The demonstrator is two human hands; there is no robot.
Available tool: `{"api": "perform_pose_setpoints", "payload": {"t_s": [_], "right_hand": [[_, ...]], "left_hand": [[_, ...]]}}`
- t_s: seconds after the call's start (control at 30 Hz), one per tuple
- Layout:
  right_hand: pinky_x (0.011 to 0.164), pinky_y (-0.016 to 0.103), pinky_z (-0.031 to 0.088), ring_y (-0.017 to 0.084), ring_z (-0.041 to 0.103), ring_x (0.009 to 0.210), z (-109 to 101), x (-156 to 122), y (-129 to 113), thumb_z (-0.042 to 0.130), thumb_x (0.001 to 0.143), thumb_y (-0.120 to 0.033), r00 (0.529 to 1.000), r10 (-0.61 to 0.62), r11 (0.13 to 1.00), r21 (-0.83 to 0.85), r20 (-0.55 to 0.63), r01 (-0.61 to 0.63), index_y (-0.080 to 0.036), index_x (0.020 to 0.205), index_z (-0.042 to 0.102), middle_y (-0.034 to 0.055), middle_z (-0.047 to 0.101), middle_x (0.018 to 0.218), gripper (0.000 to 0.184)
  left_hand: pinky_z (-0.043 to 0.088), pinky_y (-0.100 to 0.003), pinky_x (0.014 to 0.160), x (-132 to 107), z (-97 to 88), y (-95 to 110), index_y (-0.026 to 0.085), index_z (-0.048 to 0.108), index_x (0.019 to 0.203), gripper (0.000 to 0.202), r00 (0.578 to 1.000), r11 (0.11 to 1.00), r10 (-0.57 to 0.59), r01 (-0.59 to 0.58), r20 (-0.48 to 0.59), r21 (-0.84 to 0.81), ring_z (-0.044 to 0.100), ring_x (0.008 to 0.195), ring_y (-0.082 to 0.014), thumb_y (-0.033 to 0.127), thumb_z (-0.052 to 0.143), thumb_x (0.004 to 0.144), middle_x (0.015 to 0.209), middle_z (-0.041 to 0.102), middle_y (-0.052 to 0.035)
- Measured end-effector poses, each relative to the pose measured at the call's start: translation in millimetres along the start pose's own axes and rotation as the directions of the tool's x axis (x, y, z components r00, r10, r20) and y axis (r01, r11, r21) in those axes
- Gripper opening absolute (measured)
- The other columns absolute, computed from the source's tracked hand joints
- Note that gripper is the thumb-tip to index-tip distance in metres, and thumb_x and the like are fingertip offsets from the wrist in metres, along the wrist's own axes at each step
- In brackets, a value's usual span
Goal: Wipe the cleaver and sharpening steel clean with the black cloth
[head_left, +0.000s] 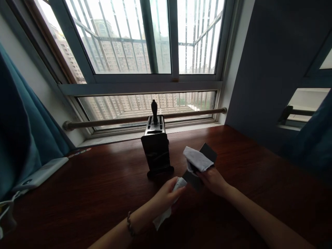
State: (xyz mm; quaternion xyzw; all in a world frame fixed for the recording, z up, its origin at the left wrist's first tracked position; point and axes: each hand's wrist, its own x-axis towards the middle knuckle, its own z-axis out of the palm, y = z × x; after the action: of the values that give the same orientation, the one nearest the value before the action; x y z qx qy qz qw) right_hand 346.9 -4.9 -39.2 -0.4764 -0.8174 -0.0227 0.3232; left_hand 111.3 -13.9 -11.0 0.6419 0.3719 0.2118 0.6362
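The biggest thing ahead of me is the barred window, and its light leaves the near part of the bench dim. A blue curtain hangs to my left. Towards the back of the bench stands a dark block with slots in its top and one handle rising from it. If an elbow or the flat piece swung forward, I could knock that block. A pale, long box lies near the curtain, well apart from my work.

My right hand grasps a folded white cloth laid over a flat grey piece, held up in front of me, just to the right of the block. It looks like a broad blade, though the cloth hides its middle and I cannot tell where an edge lies. My left hand clasps a second white cloth, its loose end hanging down; whether it wraps a part of the piece, I cannot see.

The main risk, I judge, is my fingers: a slipping cloth could bring them against an edge. If my right grip slackened, the piece could drop and mark the wood. The smallest thing, the bracelet on my left wrist, could snag the hanging cloth.
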Motion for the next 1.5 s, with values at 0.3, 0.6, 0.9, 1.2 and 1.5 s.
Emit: {"api": "perform_pose_setpoints", "payload": {"t_s": [0.3, 0.6, 0.9, 1.2, 1.5], "right_hand": [[0.105, 0.046, 0.028, 0.025, 0.041, 0.124, -8.7, 10.6, 40.1, 0.034, 0.094, -0.036, 0.952, 0.241, 0.957, 0.209, -0.189, -0.2, -0.021, 0.131, 0.045, 0.0104, 0.053, 0.127, 0.041], [0.069, 0.035, 0.048, 0.022, 0.06, 0.074, -13.3, 8.9, 74.3, 0.058, 0.074, -0.049, 0.645, 0.68, 0.676, 0.639, -0.348, -0.367, -0.015, 0.084, 0.066, 0.0077, 0.066, 0.079, 0.037], [0.057, 0.029, 0.044, 0.016, 0.051, 0.064, -44.3, 10.3, 89.4, 0.037, 0.082, -0.039, 0.167, 0.761, 0.643, 0.691, -0.627, -0.331, -0.018, 0.082, 0.052, 0.0008, 0.051, 0.07, 0.025], [0.065, 0.028, 0.043, 0.016, 0.053, 0.073, -25.0, -1.1, -14.9, 0.05, 0.088, -0.025, 0.979, -0.098, 0.991, 0.07, -0.178, 0.112, -0.022, 0.119, 0.057, 0.004, 0.055, 0.08, 0.032], [0.069, 0.029, 0.045, 0.016, 0.056, 0.072, -28.6, 5.8, 13.5, 0.046, 0.09, -0.028, 0.935, 0.134, 0.991, 0.032, -0.327, -0.131, -0.022, 0.108, 0.065, 0.0036, 0.058, 0.076, 0.027]], "left_hand": [[0.03, -0.015, 0.03, -4.1, -0.8, 10.7, 0.017, 0.043, 0.088, 0.03, 0.999, 0.999, -0.016, 0.014, 0.05, 0.03, 0.034, 0.036, -0.0044, 0.044, 0.055, 0.081, 0.055, 0.038, 0.009], [0.03, -0.014, 0.03, -7.4, -0.9, 14.9, 0.018, 0.045, 0.088, 0.032, 0.998, 0.999, -0.037, 0.037, 0.05, -0.008, 0.033, 0.036, -0.0039, 0.046, 0.058, 0.079, 0.054, 0.039, 0.0088], [0.03, -0.016, 0.032, 1.9, -7.3, 10.4, 0.021, 0.036, 0.083, 0.04, 0.991, 0.967, -0.115, 0.127, 0.065, -0.219, 0.029, 0.031, -0.0029, 0.056, 0.055, 0.077, 0.051, 0.039, 0.0102], [0.028, -0.016, 0.032, 5.9, -10.6, 5.7, 0.019, 0.042, 0.085, 0.041, 0.994, 0.966, -0.112, 0.109, 0.003, -0.234, 0.03, 0.031, -0.0024, 0.046, 0.069, 0.069, 0.047, 0.039, 0.0113], [0.027, -0.015, 0.033, -4.8, -4.6, 17.5, 0.02, 0.045, 0.091, 0.038, 0.989, 0.966, -0.144, 0.148, 0.036, -0.21, 0.028, 0.033, -0.0028, 0.041, 0.068, 0.07, 0.047, 0.037, 0.0116]]}}
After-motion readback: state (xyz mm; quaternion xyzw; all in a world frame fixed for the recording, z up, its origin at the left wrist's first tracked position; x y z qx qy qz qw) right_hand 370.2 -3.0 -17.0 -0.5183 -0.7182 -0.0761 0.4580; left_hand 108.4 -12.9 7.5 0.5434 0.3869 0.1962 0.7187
